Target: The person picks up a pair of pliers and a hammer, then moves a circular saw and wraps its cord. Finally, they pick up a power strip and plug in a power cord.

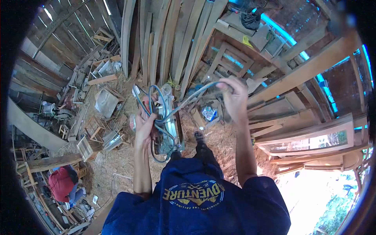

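A grey-blue cable (pixel 197 93) hangs in loose loops in front of me. My left hand (pixel 145 128) is closed around the gathered loops, which droop below it. Out to the right, my right hand (pixel 234 96) pinches the cable between thumb and fingers and pulls a length taut from the coil. Behind the loops stands a long metal machine (pixel 170 127) with a pale top, partly hidden by the cable and my left hand. A red part (pixel 146 105) shows beside it, just above that hand.
Long planks (pixel 176 43) lean against the wall ahead. Wood shavings (pixel 117 172) cover the floor. Small wooden frames (pixel 94 129) and offcuts lie to the left, where a person in red (pixel 62 184) bends down. A framed window panel (pixel 313 141) rests at the right.
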`<state>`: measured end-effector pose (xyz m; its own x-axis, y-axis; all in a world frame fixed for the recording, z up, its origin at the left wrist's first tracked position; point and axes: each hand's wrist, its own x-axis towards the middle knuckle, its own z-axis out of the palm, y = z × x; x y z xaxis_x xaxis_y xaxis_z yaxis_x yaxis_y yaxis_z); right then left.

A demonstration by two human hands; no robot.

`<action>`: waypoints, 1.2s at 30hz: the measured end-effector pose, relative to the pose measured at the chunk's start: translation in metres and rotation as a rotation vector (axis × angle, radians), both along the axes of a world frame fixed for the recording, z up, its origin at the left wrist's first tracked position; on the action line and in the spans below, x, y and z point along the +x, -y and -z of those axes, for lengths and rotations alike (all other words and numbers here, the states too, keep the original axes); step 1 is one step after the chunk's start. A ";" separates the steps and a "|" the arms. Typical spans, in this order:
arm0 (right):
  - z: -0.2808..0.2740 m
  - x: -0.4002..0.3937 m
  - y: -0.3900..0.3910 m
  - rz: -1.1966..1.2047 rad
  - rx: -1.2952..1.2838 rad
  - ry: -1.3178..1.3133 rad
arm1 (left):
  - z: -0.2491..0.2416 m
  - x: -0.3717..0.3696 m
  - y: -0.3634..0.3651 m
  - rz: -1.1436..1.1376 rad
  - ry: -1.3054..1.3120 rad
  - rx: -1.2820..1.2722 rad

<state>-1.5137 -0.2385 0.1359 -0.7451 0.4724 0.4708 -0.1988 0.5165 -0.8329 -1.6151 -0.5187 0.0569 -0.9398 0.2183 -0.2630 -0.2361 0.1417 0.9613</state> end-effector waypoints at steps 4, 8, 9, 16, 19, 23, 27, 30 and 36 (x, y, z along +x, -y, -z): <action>-0.053 -0.001 0.015 0.009 0.249 0.008 | -0.011 0.000 -0.002 -0.018 0.036 0.003; -0.002 -0.012 -0.007 -0.008 0.174 0.126 | 0.000 -0.009 0.003 -0.013 -0.002 0.035; 0.002 -0.009 -0.021 0.035 0.214 0.129 | 0.001 -0.013 0.004 -0.008 0.000 0.052; -0.019 0.004 -0.043 0.163 0.465 0.120 | 0.020 -0.017 0.002 -0.070 0.136 0.151; -0.001 0.012 -0.058 0.182 0.267 0.301 | 0.031 -0.024 0.009 -0.003 0.180 0.177; -0.001 0.015 -0.050 0.108 0.173 0.434 | 0.017 -0.020 -0.001 0.012 0.205 0.096; 0.033 0.012 -0.055 -0.159 -0.120 0.238 | 0.024 -0.023 -0.012 0.033 0.207 0.131; 0.040 0.003 -0.036 -0.102 -0.229 0.147 | 0.027 -0.021 -0.025 0.087 0.178 0.176; 0.042 -0.011 -0.009 0.181 0.021 0.264 | 0.057 -0.022 -0.040 0.206 0.173 0.213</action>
<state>-1.5244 -0.2294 0.0934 -0.7477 0.6003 0.2838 0.1190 0.5416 -0.8321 -1.6371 -0.4785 -0.0002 -0.8158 0.4664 -0.3421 -0.3852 0.0033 0.9228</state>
